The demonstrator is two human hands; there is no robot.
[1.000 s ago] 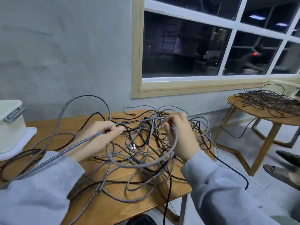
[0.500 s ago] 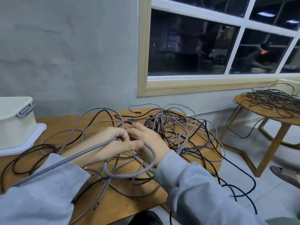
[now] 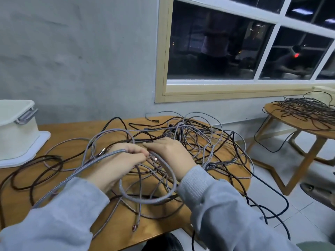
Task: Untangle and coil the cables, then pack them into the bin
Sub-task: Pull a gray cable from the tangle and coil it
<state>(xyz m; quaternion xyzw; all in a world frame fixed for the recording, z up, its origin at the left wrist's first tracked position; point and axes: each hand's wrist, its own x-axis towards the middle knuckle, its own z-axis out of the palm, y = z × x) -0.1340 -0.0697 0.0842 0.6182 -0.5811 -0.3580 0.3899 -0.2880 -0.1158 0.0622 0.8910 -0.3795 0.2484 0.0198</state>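
The person's left hand (image 3: 117,165) grips a thick grey braided cable (image 3: 148,198), fingers curled round it where it runs up over the left sleeve. The right hand (image 3: 170,154), a second ago raised well to the right with a loop held up, has come across and down, and now lies fingertip to fingertip with the left. Its fingers are extended and close together over the cable; whether they pinch it I cannot tell, as the back of the hand hides the pads. Below both hands the same cable hangs in one round loop, smaller and tidier than the wide sagging arc seen a second ago.

Finding: a first turn of a coil appears to be passing into the left hand. Coiling of this one cable has begun.

The remaining tangle of thin grey and black cables (image 3: 199,142) lies heaped on the rounded wooden table (image 3: 59,131), just beyond the hands, with strands spilling over the right edge to the tiled floor. Several cross through the loop, so snagging is likely if the next turn is drawn without clearing them.

The white lidded plastic bin (image 3: 16,129) stands at the table's far left, well apart from the hands, its lid on. Nothing is packed yet.

A second wooden table (image 3: 297,124) to the right carries another dark tangle.
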